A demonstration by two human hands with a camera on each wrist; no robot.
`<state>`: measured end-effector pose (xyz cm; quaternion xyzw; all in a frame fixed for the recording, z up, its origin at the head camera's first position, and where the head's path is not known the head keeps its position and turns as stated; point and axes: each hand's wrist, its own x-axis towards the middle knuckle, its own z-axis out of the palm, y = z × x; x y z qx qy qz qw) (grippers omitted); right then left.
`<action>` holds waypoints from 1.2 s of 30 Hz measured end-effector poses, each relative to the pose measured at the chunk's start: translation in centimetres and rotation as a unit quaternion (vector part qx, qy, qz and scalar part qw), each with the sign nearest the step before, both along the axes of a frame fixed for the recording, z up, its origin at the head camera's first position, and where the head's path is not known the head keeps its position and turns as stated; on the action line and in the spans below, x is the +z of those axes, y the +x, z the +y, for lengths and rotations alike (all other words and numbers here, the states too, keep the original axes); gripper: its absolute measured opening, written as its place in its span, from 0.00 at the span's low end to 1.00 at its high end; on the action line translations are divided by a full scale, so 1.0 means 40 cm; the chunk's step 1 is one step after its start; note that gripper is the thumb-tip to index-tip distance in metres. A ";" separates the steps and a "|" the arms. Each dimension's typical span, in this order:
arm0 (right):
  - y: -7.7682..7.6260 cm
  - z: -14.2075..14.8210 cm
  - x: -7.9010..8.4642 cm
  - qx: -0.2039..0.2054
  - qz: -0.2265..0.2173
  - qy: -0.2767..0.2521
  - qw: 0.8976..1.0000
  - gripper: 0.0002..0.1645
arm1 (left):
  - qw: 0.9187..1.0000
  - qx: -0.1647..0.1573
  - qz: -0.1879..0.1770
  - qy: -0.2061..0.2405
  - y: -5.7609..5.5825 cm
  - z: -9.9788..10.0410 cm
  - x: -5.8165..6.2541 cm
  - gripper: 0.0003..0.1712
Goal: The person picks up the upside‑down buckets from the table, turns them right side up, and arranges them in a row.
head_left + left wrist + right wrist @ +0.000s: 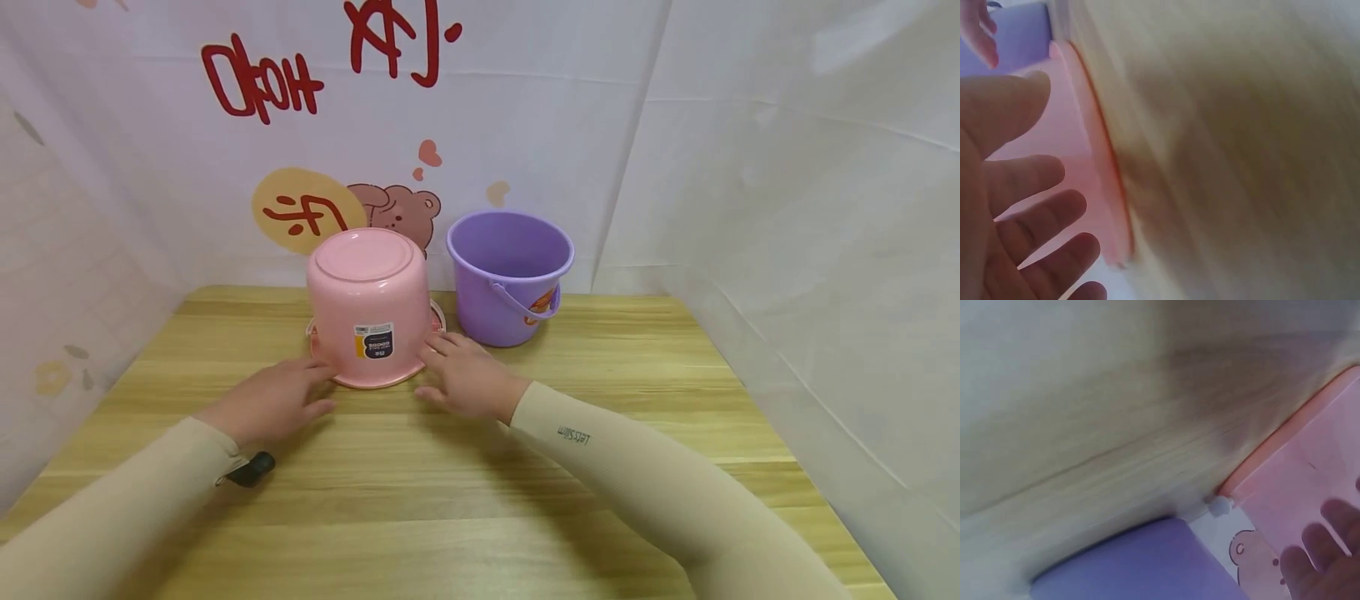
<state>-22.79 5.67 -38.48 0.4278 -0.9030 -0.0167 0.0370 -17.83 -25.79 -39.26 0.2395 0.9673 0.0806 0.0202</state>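
A pink bucket (367,292) stands upside down on the table, its rim down and its round base facing up. My left hand (273,400) is at its left front, fingers extended near the rim; in the left wrist view the spread fingers (1047,219) overlap the pink wall. On the other side my right hand (472,375) has its fingertips right at the bucket's lower right wall, with fingers straight. Just right of the pink one, a purple bucket (487,308) sits upright, mouth up, its handle (525,310) hanging down in front.
The wood-grain table (420,517) has a white cloth backdrop (555,125) close behind it, printed with red characters and a bear (405,212). White sheets also hang along the left and right sides. A black strap-like piece (252,469) is at the left wrist.
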 end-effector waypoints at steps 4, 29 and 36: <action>-0.013 -0.018 -0.008 -0.008 -0.038 0.039 0.999 0.44 | 1.000 0.007 -0.016 -0.007 -0.014 -0.020 -0.025 0.34; -0.013 -0.073 -0.007 -0.050 -0.107 0.129 0.985 0.44 | 0.995 -0.029 0.041 -0.081 -0.053 0.011 -0.031 0.27; -0.018 -0.074 -0.012 -0.057 -0.104 0.136 0.984 0.44 | 0.997 -0.020 0.019 -0.077 -0.052 0.018 -0.028 0.29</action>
